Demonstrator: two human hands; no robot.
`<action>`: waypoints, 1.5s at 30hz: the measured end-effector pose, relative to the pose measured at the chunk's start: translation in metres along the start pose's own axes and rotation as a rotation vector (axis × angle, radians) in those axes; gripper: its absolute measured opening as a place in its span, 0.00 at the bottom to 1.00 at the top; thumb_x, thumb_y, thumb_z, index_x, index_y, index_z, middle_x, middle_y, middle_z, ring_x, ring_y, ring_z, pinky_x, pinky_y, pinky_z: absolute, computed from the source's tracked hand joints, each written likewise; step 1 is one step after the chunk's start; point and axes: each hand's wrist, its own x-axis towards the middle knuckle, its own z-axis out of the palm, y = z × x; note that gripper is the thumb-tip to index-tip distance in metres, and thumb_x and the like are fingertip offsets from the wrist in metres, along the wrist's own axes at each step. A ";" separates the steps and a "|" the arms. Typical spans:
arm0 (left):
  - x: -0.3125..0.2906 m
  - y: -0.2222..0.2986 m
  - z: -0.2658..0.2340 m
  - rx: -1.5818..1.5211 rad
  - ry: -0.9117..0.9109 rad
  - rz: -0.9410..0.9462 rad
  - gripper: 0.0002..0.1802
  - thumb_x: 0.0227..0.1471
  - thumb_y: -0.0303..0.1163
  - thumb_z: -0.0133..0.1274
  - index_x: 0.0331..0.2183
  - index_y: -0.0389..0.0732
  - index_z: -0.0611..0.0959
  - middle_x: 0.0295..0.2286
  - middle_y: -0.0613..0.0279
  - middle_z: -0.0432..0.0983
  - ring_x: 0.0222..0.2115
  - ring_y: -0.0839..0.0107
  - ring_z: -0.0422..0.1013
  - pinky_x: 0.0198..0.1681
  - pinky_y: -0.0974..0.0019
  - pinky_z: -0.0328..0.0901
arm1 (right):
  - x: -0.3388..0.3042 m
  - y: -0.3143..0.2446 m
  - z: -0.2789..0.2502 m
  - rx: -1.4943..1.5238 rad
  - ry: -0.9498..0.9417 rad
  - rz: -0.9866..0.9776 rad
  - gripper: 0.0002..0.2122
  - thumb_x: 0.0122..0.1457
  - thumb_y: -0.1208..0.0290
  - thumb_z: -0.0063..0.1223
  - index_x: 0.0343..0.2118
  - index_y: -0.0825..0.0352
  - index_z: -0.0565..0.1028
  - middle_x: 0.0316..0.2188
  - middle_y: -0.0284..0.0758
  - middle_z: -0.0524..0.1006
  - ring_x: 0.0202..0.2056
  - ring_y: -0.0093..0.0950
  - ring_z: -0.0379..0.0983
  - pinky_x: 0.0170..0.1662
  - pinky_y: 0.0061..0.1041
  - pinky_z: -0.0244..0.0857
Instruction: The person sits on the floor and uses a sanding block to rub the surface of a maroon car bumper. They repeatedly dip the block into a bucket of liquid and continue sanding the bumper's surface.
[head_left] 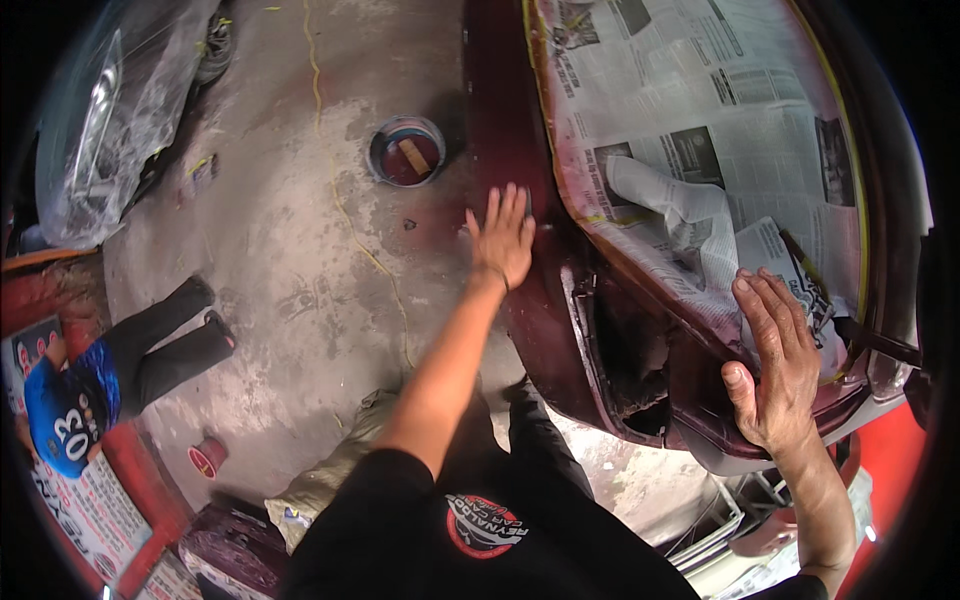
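Observation:
My left hand (503, 238) lies flat on the dark maroon car panel (505, 120), fingers stretched out and slightly apart. A small dark edge (528, 203) shows beside its fingertips; I cannot make out what it is. Over at the right, my right hand (782, 365) is open, its thumb apart from the fingers, at the lower edge of a car window masked with newspaper (760, 130). Whether its palm touches the surface cannot be seen. Yellow tape (548, 130) runs along the border of the newspaper, and one sheet (690, 215) is crumpled and loose.
A round bucket (405, 150) holding reddish liquid and a tan block stands on the stained concrete floor. A yellow line (360, 245) crosses that floor. Another person in a blue shirt (75, 410) is at the left, below a plastic-covered vehicle (120, 120). A small red tub (208, 457) sits nearby.

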 end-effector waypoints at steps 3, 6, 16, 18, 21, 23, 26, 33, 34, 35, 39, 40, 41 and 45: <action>0.040 -0.006 -0.024 0.050 -0.033 0.153 0.35 0.79 0.50 0.29 0.79 0.51 0.57 0.80 0.68 0.45 0.81 0.61 0.37 0.80 0.28 0.35 | 0.000 0.000 0.000 -0.030 0.011 0.010 0.35 0.73 0.39 0.51 0.67 0.69 0.75 0.60 0.50 0.80 0.63 0.58 0.75 0.65 0.52 0.71; 0.009 -0.001 -0.037 0.044 -0.216 0.253 0.35 0.80 0.50 0.29 0.79 0.50 0.60 0.80 0.67 0.47 0.81 0.60 0.39 0.80 0.29 0.33 | 0.001 -0.002 -0.002 -0.031 -0.025 0.047 0.35 0.72 0.40 0.53 0.67 0.69 0.75 0.59 0.50 0.80 0.63 0.57 0.76 0.65 0.51 0.71; -0.006 -0.007 -0.041 -0.062 -0.248 0.380 0.33 0.80 0.50 0.30 0.76 0.50 0.67 0.78 0.69 0.55 0.80 0.64 0.44 0.79 0.27 0.28 | 0.005 -0.010 -0.002 -0.028 -0.002 0.074 0.33 0.71 0.40 0.55 0.65 0.68 0.77 0.59 0.49 0.81 0.62 0.55 0.77 0.64 0.50 0.74; -0.018 -0.005 -0.038 -0.342 -0.368 0.355 0.33 0.80 0.52 0.31 0.75 0.50 0.69 0.77 0.67 0.58 0.80 0.62 0.44 0.79 0.26 0.27 | 0.005 -0.010 -0.003 -0.024 0.002 0.088 0.33 0.71 0.42 0.56 0.65 0.68 0.77 0.59 0.49 0.81 0.62 0.55 0.77 0.64 0.50 0.74; -0.026 -0.009 -0.042 -0.354 -0.431 0.339 0.34 0.79 0.54 0.28 0.77 0.54 0.66 0.77 0.69 0.57 0.80 0.63 0.44 0.79 0.24 0.28 | 0.006 -0.010 -0.003 -0.036 0.001 0.064 0.32 0.71 0.43 0.57 0.65 0.67 0.77 0.58 0.48 0.81 0.62 0.54 0.78 0.64 0.49 0.74; -0.019 -0.014 -0.048 -0.049 -0.359 0.411 0.34 0.80 0.52 0.28 0.78 0.56 0.62 0.79 0.73 0.52 0.80 0.66 0.43 0.79 0.25 0.27 | 0.006 -0.011 -0.004 -0.031 -0.004 0.072 0.32 0.71 0.44 0.58 0.65 0.67 0.77 0.59 0.48 0.81 0.62 0.54 0.77 0.64 0.49 0.74; -0.002 -0.016 -0.052 0.351 -0.144 0.495 0.33 0.80 0.48 0.27 0.79 0.58 0.58 0.79 0.77 0.49 0.80 0.72 0.43 0.80 0.27 0.27 | 0.006 -0.011 -0.004 -0.051 -0.014 0.081 0.32 0.71 0.44 0.58 0.65 0.67 0.77 0.59 0.48 0.81 0.62 0.54 0.77 0.64 0.49 0.74; -0.026 -0.006 -0.031 -0.157 -0.289 0.258 0.36 0.79 0.53 0.27 0.78 0.51 0.63 0.79 0.68 0.52 0.81 0.62 0.41 0.79 0.27 0.28 | 0.006 -0.008 -0.004 -0.028 -0.001 0.059 0.31 0.71 0.44 0.56 0.65 0.67 0.77 0.60 0.48 0.80 0.62 0.54 0.77 0.64 0.49 0.74; -0.024 -0.006 -0.029 0.002 -0.336 0.246 0.36 0.79 0.53 0.28 0.78 0.51 0.63 0.79 0.69 0.52 0.81 0.63 0.41 0.79 0.27 0.28 | 0.005 -0.008 -0.004 -0.022 -0.006 0.067 0.31 0.71 0.44 0.56 0.65 0.67 0.77 0.60 0.48 0.80 0.62 0.54 0.77 0.63 0.49 0.74; -0.018 -0.007 -0.029 0.068 -0.191 0.279 0.35 0.80 0.53 0.27 0.78 0.53 0.61 0.79 0.70 0.51 0.81 0.65 0.41 0.80 0.27 0.28 | 0.005 -0.008 -0.004 -0.012 -0.005 0.065 0.31 0.71 0.44 0.56 0.65 0.67 0.77 0.60 0.48 0.80 0.62 0.55 0.77 0.63 0.49 0.74; 0.010 -0.002 -0.030 0.082 -0.067 0.260 0.35 0.80 0.50 0.28 0.79 0.52 0.59 0.79 0.70 0.51 0.81 0.65 0.41 0.80 0.28 0.28 | 0.005 -0.006 -0.003 -0.006 0.001 0.062 0.31 0.72 0.43 0.55 0.64 0.68 0.77 0.59 0.49 0.80 0.61 0.56 0.78 0.63 0.50 0.75; 0.006 0.000 -0.030 0.002 -0.026 0.246 0.35 0.80 0.50 0.29 0.79 0.51 0.59 0.79 0.69 0.51 0.81 0.64 0.41 0.80 0.28 0.29 | 0.006 -0.006 -0.003 0.011 0.003 0.061 0.31 0.72 0.43 0.55 0.64 0.68 0.77 0.59 0.48 0.80 0.61 0.56 0.78 0.63 0.50 0.75; -0.002 0.006 -0.028 -0.054 -0.066 0.186 0.35 0.79 0.51 0.29 0.79 0.50 0.59 0.79 0.68 0.51 0.81 0.63 0.40 0.80 0.29 0.29 | 0.006 -0.005 -0.004 0.008 0.000 0.060 0.32 0.72 0.43 0.54 0.64 0.69 0.77 0.59 0.49 0.80 0.61 0.56 0.77 0.62 0.50 0.74; -0.046 0.010 -0.022 -0.097 -0.253 0.009 0.37 0.79 0.53 0.29 0.81 0.54 0.52 0.81 0.72 0.42 0.81 0.65 0.36 0.80 0.29 0.27 | 0.005 -0.004 -0.003 0.007 -0.022 0.037 0.32 0.72 0.44 0.53 0.65 0.69 0.77 0.59 0.49 0.81 0.60 0.56 0.78 0.62 0.50 0.75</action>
